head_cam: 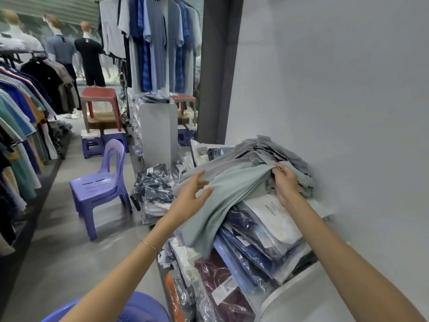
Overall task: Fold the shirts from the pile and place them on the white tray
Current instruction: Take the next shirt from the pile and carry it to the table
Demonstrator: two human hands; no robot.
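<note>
Purple basket (144, 309); left hand (190, 198) spread against mint shirt (209, 221); right hand (284, 180) pinches it; bag (278, 219) reads "ARISTINO".

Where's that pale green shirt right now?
In the head view, the pale green shirt lies right of centre, draped over the bagged shirts by the white wall, its top pinched by the right hand.

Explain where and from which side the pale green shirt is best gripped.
Probably the bunched top edge, from above, where the right hand pinches it: the pale green shirt drapes down from there over the bagged shirts.
</note>
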